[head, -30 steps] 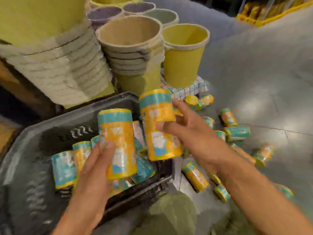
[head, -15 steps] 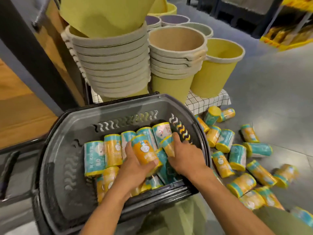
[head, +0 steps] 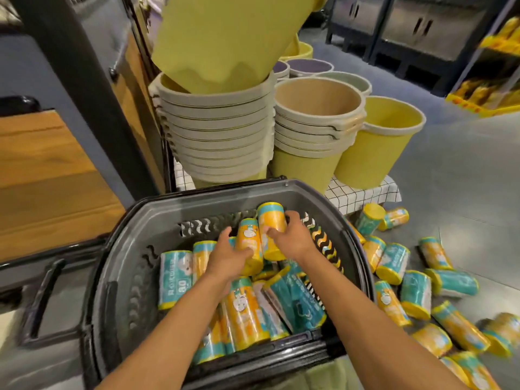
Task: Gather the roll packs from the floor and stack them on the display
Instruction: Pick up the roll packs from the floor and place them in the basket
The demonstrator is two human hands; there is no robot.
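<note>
The left roll pack (head: 249,239) is gripped by the left hand (head: 229,257), thumb and fingers curled round its wall; the right roll pack (head: 270,225) is gripped likewise by the right hand (head: 294,237). Both are held upright and touching at the 12 o'clock end of the basket (head: 213,206). Heaped packs (head: 244,313) are piled beneath; floor packs (head: 416,294) are scattered at 3 to 5 o'clock. Risk is judged thus: a pack released onto the uneven heap may be toppled, and glossy wrap may be lost from a loose grip

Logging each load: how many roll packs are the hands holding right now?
2. The left hand grips one roll pack and the right hand grips a second roll pack beside it, both over the basket. None looks hidden.
</note>
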